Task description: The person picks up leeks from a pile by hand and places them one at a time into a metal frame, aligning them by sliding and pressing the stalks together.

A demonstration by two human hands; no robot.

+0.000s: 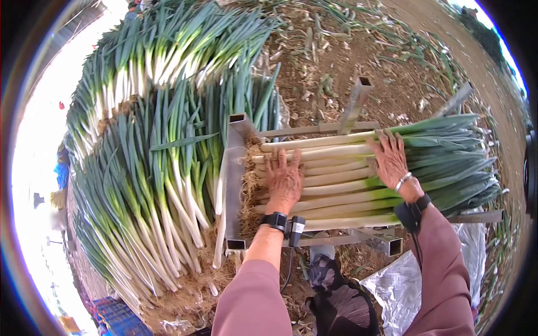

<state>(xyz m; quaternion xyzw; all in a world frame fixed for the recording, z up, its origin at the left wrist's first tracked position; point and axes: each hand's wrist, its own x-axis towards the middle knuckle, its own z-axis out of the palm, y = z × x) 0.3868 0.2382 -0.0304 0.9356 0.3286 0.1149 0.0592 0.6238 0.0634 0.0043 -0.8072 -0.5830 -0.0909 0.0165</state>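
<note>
A layer of leeks [336, 168] lies side by side in a metal frame [237, 173], roots against its upright plate at the left and green leaves out to the right. My left hand [283, 176] rests flat on the white stalks near the root end, fingers spread. Farther along, my right hand [390, 159] lies over the stalks where they turn green, its fingers apart and pointing away from me. Neither hand has its fingers wrapped round a leek. The palms and the stalks beneath them are hidden.
Big rows of leeks [145, 185] stand piled to the left. Metal posts [356, 103] rise from the frame's far side. Bare soil with leaf scraps [319, 73] lies beyond. A silver sheet [395, 285] is at the lower right, and a blue crate [120, 316] at the lower left.
</note>
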